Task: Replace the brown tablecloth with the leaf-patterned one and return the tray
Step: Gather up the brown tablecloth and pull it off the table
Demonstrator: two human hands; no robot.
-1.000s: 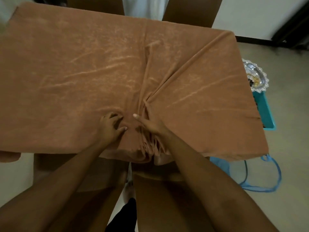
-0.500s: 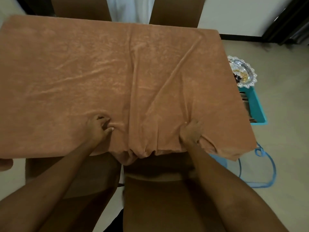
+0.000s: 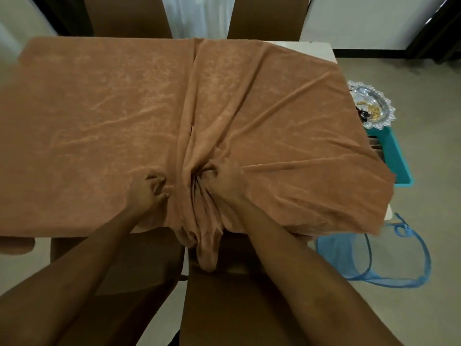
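Head view shows the brown tablecloth still over most of the table, now bunched into a thick pleat at the near edge, its folds hanging toward the chair. The right hand, which half a second ago gripped the cloth farther right, clenches that gather mid-edge, just beside the left hand, whose curled fingers pinch a fold. The pull has bared the table's far right corner. Removal looks well begun. The tray waits off the table on a blue crate, and no leaf-patterned cloth shows.
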